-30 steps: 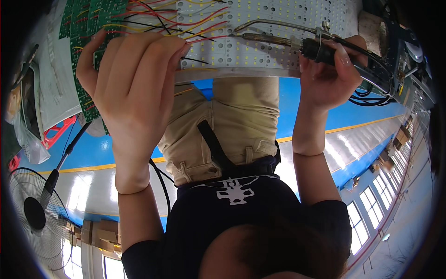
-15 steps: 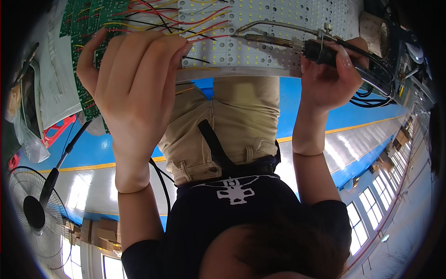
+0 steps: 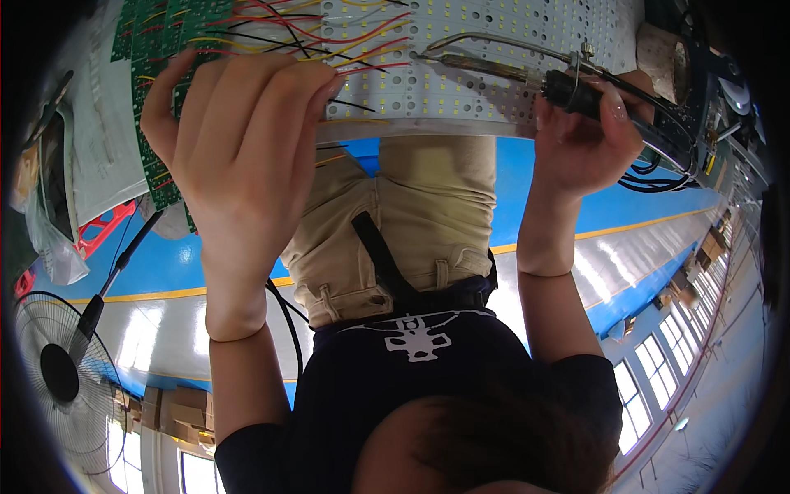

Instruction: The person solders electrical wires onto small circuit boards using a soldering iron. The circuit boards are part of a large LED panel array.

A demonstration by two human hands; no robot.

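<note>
My left hand point(image 3: 243, 144) has its thumb and forefinger pinched on a red wire point(image 3: 372, 69), whose far end reaches the white LED board point(image 3: 469, 92). Gripped in my right hand point(image 3: 588, 148) is a soldering iron point(image 3: 572, 93) with a thin bent metal feed tube point(image 3: 502, 44) clamped alongside. Its tip points left and lies at or very near the end of the red wire; contact is too small to tell. Red, yellow and black wires run between the white board and the green circuit boards point(image 3: 146, 107), partly hidden behind my left hand.
The work surface's front edge point(image 3: 444, 128) runs just above my lap. Black cables point(image 3: 658, 179) hang at the right, beside dark equipment point(image 3: 699, 123). A plastic bag point(image 3: 58, 255) and a red plastic item point(image 3: 107, 230) are at the left. A fan point(image 3: 62, 375) stands lower left.
The boards, the wires and my left hand have shifted slightly to the right. The iron's tip has moved a little right and away from me. Both grips stay the same.
</note>
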